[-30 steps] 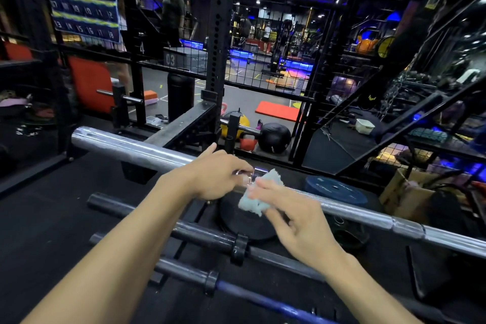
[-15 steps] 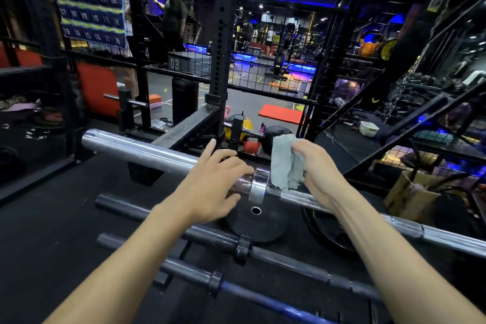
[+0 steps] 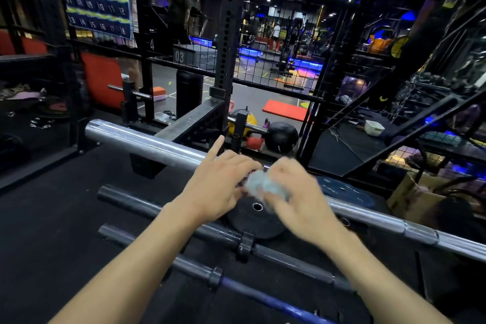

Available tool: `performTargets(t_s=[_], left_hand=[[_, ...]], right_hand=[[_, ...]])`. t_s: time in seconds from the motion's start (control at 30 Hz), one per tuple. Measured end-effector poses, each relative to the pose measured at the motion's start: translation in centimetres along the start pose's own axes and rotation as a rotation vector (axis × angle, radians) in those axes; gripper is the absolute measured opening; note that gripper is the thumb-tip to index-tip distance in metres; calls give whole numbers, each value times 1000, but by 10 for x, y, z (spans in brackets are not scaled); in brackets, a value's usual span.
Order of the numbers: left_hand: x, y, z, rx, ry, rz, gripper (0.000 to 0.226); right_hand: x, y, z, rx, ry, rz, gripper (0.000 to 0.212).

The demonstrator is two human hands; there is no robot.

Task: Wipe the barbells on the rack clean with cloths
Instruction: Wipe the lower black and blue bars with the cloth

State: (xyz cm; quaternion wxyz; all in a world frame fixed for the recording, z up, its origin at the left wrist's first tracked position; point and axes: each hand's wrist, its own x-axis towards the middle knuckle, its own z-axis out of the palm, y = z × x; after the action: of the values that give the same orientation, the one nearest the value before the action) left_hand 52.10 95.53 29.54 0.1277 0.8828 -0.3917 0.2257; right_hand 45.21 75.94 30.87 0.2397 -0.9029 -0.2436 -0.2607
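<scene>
Both hands meet over the long shiny steel barbell [image 3: 147, 143], left hand [image 3: 218, 187] with fingers loosely spread, right hand [image 3: 297, 200] bunching the pale grey cloth [image 3: 265, 187] between them, blurred, and a loose hold could drop it onto the black weight plate [image 3: 247, 221] just below.

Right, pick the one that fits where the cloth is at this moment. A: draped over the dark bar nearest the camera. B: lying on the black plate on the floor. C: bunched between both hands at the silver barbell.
C: the pale cloth is bunched between the left hand and right hand, right at the silver barbell.
</scene>
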Motion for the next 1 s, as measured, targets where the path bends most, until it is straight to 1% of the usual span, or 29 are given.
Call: performTargets(t_s=[0.03, 0.07, 0.1, 0.17, 0.2, 0.3, 0.37, 0.43, 0.47, 0.53, 0.57, 0.67, 0.73, 0.77, 0.83, 0.9, 0.93, 0.97, 1.0], left_hand=[[2, -2, -2, -13, -6, -5, 53], [5, -2, -3, -25, -27, -11, 53], [7, -3, -5, -37, -49, -22, 50], [13, -5, -8, -69, -91, -42, 33], [15, -6, -10, -87, -111, -54, 30], [16, -8, -17, -116, -158, -82, 46], [15, -8, -20, -132, -177, -91, 49], [16, -9, -21, -140, -182, -93, 50], [15, -10, -20, -147, -195, -92, 50], [19, -9, -20, -152, -209, -86, 51], [21, -8, -21, -149, -223, -90, 51], [25, -9, -26, -164, -287, -97, 50], [25, -9, -25, -182, -290, -104, 47], [25, -9, -24, -186, -282, -103, 44], [24, -12, -21, -193, -251, -98, 36], [24, -12, -19, -201, -244, -111, 39], [24, -12, -19, -205, -244, -114, 41], [24, -12, -19, -209, -238, -116, 42], [24, -13, -19, -214, -237, -122, 42]], right_hand=[[-6, -4, 4, -58, -50, -77, 2], [-9, -7, 7, -110, -68, -116, 4], [-4, -4, 8, -128, -45, -110, 7], [15, 4, 6, -95, 59, 11, 6], [25, 9, 4, -62, 90, 82, 9], [45, 30, -2, -38, 77, 244, 13], [38, 34, -5, -23, 75, 293, 11], [24, 26, -9, 71, 113, 221, 14], [16, 19, -10, 101, 114, 173, 20], [5, 12, -10, 96, 107, 96, 33], [6, 12, -9, 88, 88, 79, 35], [30, 25, -7, 49, 47, 127, 36], [34, 29, -8, 64, 67, 183, 39], [29, 25, -7, 80, 74, 181, 37], [7, 10, -5, 98, 40, 70, 31], [-13, -2, -5, 127, -68, -44, 38], [-15, -4, -7, 151, -79, -55, 41], [-11, -3, -11, 182, -32, -36, 41], [-3, 1, -17, 205, 79, 7, 39]])
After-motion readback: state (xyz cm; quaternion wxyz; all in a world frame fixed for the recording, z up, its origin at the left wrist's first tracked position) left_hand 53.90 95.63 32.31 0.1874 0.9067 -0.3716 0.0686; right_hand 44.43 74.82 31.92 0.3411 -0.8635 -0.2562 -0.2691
